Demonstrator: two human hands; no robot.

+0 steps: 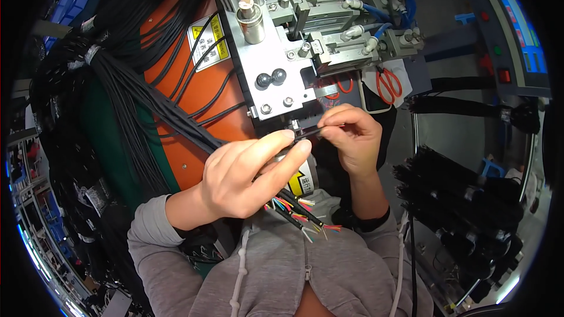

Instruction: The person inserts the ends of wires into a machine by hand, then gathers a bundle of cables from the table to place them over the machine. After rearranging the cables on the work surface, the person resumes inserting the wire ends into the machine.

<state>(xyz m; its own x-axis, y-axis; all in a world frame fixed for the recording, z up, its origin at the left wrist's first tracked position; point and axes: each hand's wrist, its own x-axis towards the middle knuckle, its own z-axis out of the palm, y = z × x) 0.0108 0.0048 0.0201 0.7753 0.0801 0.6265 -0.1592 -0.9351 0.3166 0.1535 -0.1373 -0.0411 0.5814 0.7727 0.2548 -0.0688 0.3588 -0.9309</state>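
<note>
In front of a metal press-like machine [276,91], my left hand [241,176] pinches a thin black cable [306,134] between thumb and forefinger. To its right, my right hand [355,138] is closed on the same cable, thumb against forefinger. The stretch between the hands lies close to a small metal part [295,124] at the machine's front edge. A bundle of black cables [188,123] runs in from the left and passes under my left hand. Below that hand, stripped cable ends [299,214] show coloured inner wires. My left fingers hide part of the cable.
An orange surface [176,155] with a warning label [208,41] lies left of the machine. Red-handled scissors [389,85] rest at its right. Pneumatic cylinders with blue hoses [376,12] fill the back. Black cable bundles [458,199] hang at right, below a screen panel [520,29].
</note>
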